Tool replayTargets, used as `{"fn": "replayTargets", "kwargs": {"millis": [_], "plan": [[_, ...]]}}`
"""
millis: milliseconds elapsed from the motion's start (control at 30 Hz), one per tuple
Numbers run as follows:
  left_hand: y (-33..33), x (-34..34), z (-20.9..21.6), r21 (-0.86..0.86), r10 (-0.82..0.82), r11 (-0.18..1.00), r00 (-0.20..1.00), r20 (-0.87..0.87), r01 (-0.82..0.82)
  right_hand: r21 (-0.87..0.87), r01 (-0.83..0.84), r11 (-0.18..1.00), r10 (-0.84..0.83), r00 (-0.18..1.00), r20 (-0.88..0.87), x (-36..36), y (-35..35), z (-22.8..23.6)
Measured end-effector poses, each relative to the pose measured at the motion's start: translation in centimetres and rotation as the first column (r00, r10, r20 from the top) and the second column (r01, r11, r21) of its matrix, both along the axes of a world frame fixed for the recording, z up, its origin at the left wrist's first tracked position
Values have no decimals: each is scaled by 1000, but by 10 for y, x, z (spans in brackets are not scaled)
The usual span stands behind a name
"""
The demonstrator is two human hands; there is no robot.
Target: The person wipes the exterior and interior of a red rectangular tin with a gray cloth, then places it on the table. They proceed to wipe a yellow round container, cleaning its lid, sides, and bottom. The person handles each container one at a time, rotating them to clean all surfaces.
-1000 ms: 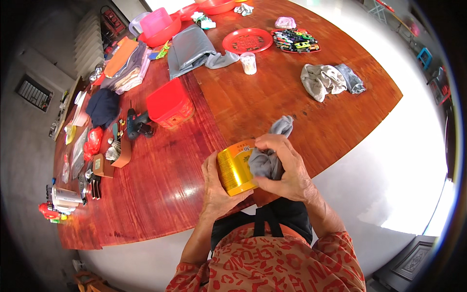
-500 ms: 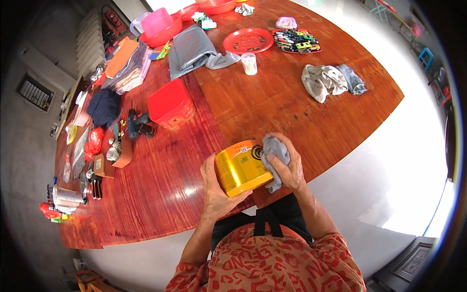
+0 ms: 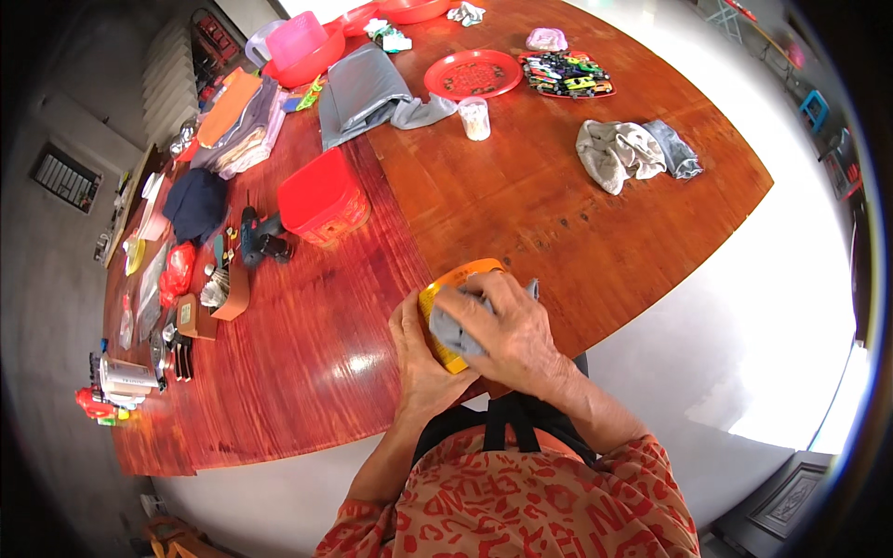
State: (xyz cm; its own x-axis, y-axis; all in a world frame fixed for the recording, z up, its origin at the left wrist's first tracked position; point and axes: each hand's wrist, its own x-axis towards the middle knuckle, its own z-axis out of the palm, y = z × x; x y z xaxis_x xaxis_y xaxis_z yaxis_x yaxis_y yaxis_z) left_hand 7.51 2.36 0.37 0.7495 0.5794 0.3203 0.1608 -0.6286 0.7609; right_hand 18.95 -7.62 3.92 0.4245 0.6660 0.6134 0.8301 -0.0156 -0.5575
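Note:
My left hand [image 3: 420,365] grips the left side of a shiny yellow container [image 3: 473,270], which sits close to me at the table's near edge. A bunched grey cloth [image 3: 450,327] lies over the container's upward face. Closed around this cloth, my right hand [image 3: 517,337] presses it against the container. The hand and the cloth hide most of the container's face.
On the wooden table [image 3: 577,270] stand a red lidded tub [image 3: 323,200], a cordless drill [image 3: 262,237] and a white cup [image 3: 474,121]. Crumpled cloths [image 3: 619,153] lie at right. Further off are a red tray [image 3: 473,74] and toy cars [image 3: 567,76].
My right hand and the grey cloth have moved left, from the container's right side onto its face. The container has turned, and its printed side is now mostly covered.

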Motion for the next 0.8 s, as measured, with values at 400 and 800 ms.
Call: {"fn": "replayTargets", "kwargs": {"millis": [400, 800], "plan": [[1, -3, -1, 54, -23, 998, 1000, 13, 23, 43, 44, 998, -3, 733, -680, 52, 9, -24], [8, 0, -15, 108, -108, 988, 994, 2, 107, -82, 10, 997, 15, 957, 290, -1, 17, 6]]}}
